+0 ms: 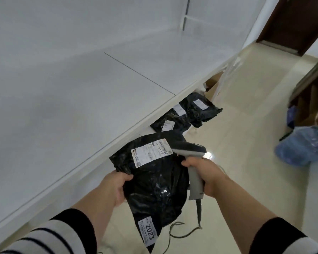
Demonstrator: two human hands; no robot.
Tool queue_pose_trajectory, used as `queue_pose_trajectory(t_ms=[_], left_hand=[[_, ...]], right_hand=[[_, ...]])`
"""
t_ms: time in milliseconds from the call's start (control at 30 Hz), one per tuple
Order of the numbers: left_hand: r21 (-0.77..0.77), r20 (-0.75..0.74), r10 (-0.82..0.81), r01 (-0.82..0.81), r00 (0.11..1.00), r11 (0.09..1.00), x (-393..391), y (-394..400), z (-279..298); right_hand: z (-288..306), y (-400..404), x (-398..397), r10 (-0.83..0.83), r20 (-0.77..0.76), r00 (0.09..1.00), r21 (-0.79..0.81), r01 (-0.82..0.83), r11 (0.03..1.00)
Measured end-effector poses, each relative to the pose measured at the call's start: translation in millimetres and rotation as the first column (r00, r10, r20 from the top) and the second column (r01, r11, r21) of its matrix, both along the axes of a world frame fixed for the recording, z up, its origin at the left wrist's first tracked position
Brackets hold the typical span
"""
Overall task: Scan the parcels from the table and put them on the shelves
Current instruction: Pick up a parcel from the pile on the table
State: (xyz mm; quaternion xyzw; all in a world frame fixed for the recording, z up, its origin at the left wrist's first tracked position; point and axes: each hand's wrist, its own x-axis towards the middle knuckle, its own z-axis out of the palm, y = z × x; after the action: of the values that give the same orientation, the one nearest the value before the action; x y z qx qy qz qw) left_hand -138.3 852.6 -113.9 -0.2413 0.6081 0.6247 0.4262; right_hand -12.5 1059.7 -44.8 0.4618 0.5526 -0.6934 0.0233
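Your left hand (116, 187) grips the black parcel (152, 180) in the air beside the white shelf (99, 88). Your right hand (207, 176) holds the scanner (193, 162). The bag looks slippery and could slide out, or its crumpled label (151, 153) may not scan.

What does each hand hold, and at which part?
The left hand holds the black parcel by its left edge. The right hand holds the scanner by its grip.

The single head-worn camera looks steeply down and forward from close above the wide white shelf board (81, 92), its front edge running diagonally below.
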Motion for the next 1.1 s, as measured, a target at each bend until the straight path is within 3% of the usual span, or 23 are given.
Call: queue_pose_trajectory(t_ms=[100, 333, 567, 767, 867, 1000, 1100], left_hand=[[-0.038, 0.012, 0.096, -0.096, 0.995, 0.995, -24, 26, -24], [-0.106, -0.034, 0.211, -0.213, 0.977, 0.971, -72, 101, -95], [-0.129, -0.141, 0.248, -0.266, 0.959, 0.955, -135, 199, -168], [-0.119, -0.238, 0.311, -0.346, 0.920, 0.931, -199, 247, -209], [-0.121, -0.236, 0.225, -0.258, 0.946, 0.958, -218, 255, -220], [-0.147, -0.119, 0.052, -0.070, 0.991, 0.987, -205, 262, -229], [-0.130, -0.012, -0.038, 0.036, 0.999, 0.991, -182, 257, -236]], right_hand=[[-31, 30, -28, 0.082, 0.033, 0.996, -0.068, -0.079, 0.995], [-110, 111, -106, 0.231, 0.078, 0.970, -0.058, -0.227, 0.972], [-192, 208, -220, 0.305, 0.052, 0.951, 0.055, -0.308, 0.950], [-244, 245, -305, 0.356, 0.015, 0.935, 0.139, -0.354, 0.925], [-263, 251, -329, 0.371, 0.030, 0.928, 0.185, -0.370, 0.911], [-281, 256, -331, 0.349, 0.105, 0.931, 0.272, -0.364, 0.891], [-287, 255, -316, 0.315, 0.157, 0.936, 0.217, -0.344, 0.914]])
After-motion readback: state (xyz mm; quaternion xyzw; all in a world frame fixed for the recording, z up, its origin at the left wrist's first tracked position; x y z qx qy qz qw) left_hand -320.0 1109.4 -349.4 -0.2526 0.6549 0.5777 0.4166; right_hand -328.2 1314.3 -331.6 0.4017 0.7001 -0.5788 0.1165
